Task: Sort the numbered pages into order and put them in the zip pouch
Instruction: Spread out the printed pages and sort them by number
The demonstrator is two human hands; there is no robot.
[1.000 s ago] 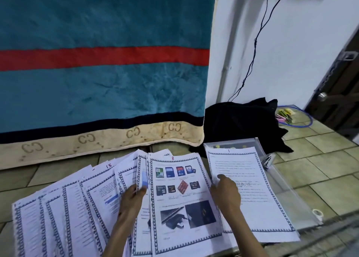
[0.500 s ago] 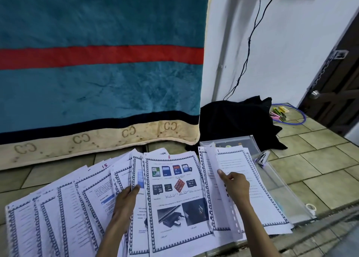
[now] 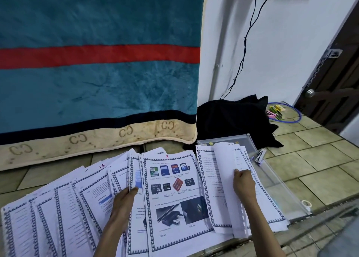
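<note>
The thin, limp numbered pages [image 3: 172, 194], fanned over the floor beside the zip pouch [image 3: 272, 177], are pinched by both the left hand [image 3: 124, 200] and right hand [image 3: 243, 182], best gripped at edges.

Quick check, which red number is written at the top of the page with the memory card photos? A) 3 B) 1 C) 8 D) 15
C: a red 8 sits at the top edge of the memory card page, which lies between the left hand and the right hand; the 15 is on another sheet to the left.
</note>
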